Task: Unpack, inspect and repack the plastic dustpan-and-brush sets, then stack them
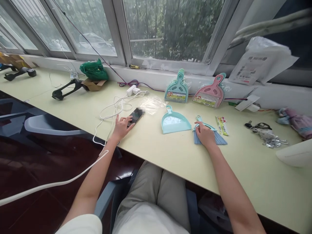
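Note:
My left hand (pixel 121 127) rests at the lower left end of a dark smartphone (pixel 136 114), its fingers spread and touching the screen side. The phone lies flat on the table. My right hand (pixel 205 134) is over a small hand brush (pixel 219 139) with blue bristles and a turquoise frame. Its fingers are curled at the base of the handle; part of the brush is hidden beneath the hand. Between both hands lies a turquoise dustpan (pixel 175 123), handle pointing away from me. A printed label strip (pixel 221 125) sits just right of the brush.
Packaged turquoise (pixel 176 91) and pink (pixel 211 92) dustpan sets lean at the wall. A clear plastic wrapper (pixel 152 104) and white cables (pixel 114 109) lie near the phone. Keys (pixel 262 130) and a white cylindrical object (pixel 296 154) are rightward; a green bag (pixel 94 70) sits left.

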Demonstrator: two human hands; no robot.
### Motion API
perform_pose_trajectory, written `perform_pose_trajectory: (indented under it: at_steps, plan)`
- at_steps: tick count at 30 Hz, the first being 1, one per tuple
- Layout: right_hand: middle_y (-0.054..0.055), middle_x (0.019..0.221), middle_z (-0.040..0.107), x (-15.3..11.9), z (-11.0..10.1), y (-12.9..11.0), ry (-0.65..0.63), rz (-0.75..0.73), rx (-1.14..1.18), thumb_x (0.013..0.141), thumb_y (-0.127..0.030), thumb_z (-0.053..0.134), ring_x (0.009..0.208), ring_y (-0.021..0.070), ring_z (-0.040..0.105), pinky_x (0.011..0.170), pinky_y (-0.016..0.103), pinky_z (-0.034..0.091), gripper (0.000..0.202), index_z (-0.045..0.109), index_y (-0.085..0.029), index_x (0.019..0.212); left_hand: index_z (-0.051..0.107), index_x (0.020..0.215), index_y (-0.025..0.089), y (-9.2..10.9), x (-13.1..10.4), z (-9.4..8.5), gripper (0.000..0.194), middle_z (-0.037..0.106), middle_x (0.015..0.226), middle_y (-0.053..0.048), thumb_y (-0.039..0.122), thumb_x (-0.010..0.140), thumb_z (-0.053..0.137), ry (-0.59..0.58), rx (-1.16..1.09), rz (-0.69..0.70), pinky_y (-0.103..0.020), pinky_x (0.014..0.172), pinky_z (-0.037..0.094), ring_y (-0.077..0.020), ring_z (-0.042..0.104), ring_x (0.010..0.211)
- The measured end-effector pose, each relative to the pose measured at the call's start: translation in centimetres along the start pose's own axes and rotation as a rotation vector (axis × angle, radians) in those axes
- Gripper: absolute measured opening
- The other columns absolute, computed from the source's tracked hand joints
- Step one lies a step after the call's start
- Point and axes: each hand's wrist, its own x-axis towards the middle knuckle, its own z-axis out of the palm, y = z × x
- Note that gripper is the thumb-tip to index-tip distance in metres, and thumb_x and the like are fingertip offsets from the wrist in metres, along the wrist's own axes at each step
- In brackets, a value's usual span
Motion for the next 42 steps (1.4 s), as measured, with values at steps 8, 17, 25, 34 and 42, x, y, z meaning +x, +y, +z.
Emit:
perform_pose_trajectory:
  at_steps: [8, 17, 25, 34, 42]
  plan:
    - [0.005, 0.077, 0.065, -0.1, 0.3, -0.1, 0.013, 0.010, 0.017, 0.091, -0.034, 0.038, 0.067, 0.0194, 0.055, 0.058, 0.028, 0.029, 0.033, 0.055, -0.021, 0.116, 0.039, 0.130, 0.021, -1.0, 4.8, -0.8, 0.043, 0.059, 0.120, -0.004, 0.043, 0.094, 0.033, 0.073, -0.020, -0.045, -0.049, 0.116, 0.000, -0.0198, 0.047, 0.121]
    - [0.017, 0.097, 0.061, 0.3, -0.1, 0.7, 0.167, 0.224, -0.226, 0.093, -0.052, 0.026, 0.097, 0.0298, 0.047, 0.086, 0.049, 0.028, 0.057, 0.067, -0.014, 0.082, 0.055, 0.112, 0.020, 4.4, 4.2, 0.5, 0.032, 0.062, 0.114, -0.006, 0.037, 0.093, 0.035, -0.005, -0.221, -0.056, -0.038, 0.101, 0.034, -0.0217, 0.053, 0.109]
    - [0.016, 0.103, 0.059, -0.1, -0.8, 1.3, 0.046, 0.327, -0.234, 0.085, -0.050, 0.043, 0.099, 0.0312, 0.047, 0.089, 0.054, 0.025, 0.041, 0.063, -0.016, 0.097, 0.048, 0.120, 0.018, 14.1, 9.3, 6.0, 0.045, 0.065, 0.100, -0.012, 0.051, 0.090, 0.040, -0.196, -0.230, -0.132, -0.033, 0.079, 0.041, -0.0254, 0.060, 0.096]
    - [0.013, 0.099, 0.063, -0.2, -1.9, 2.4, -0.057, 0.334, -0.167, 0.080, -0.044, 0.049, 0.101, 0.0323, 0.047, 0.088, 0.055, 0.024, 0.029, 0.067, -0.021, 0.085, 0.065, 0.078, 0.019, 15.3, 10.0, 8.9, 0.039, 0.068, 0.087, -0.011, 0.045, 0.089, 0.038, -0.264, -0.175, -0.127, -0.032, 0.069, 0.041, -0.0242, 0.062, 0.084]
    - [0.017, 0.114, 0.059, 0.0, -1.4, 2.4, 0.007, 0.378, -0.157, 0.079, -0.031, 0.046, 0.108, 0.0312, 0.046, 0.093, 0.053, 0.023, 0.039, 0.056, -0.018, 0.114, 0.064, 0.076, 0.020, 15.7, 8.9, 9.0, 0.033, 0.067, 0.082, -0.010, 0.033, 0.089, 0.038, -0.260, -0.166, -0.089, -0.033, 0.066, 0.039, -0.0236, 0.061, 0.079]
